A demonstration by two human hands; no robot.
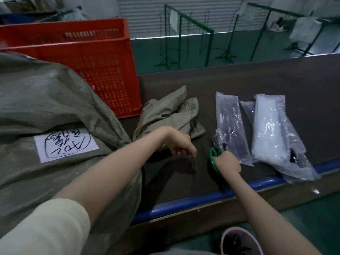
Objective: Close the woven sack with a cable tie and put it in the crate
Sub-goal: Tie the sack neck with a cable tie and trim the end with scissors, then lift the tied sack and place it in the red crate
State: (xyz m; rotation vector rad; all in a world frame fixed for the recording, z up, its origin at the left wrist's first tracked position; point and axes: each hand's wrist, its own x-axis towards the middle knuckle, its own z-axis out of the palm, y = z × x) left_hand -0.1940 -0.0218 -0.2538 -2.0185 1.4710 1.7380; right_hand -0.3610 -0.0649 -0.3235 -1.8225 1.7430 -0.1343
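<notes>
A big grey-green woven sack [46, 100] with a white handwritten label lies at the left of the dark table; its gathered neck [127, 142] points right and its loose mouth [171, 111] spreads beyond. My left hand [181, 144] grips a thin black cable tie [193, 162] whose tail hangs down just right of the neck. My right hand [228, 162] holds green-handled scissors [213, 151], blades pointing away from me. A red plastic crate [82, 52] stands behind the sack.
Two clear plastic bags of cable ties [230, 126] [272, 129] lie on the table at the right. The table's blue front rail [202, 199] runs below my hands. A pink bowl [241, 242] with dark offcuts sits below. Green metal stands [184, 34] are on the floor beyond.
</notes>
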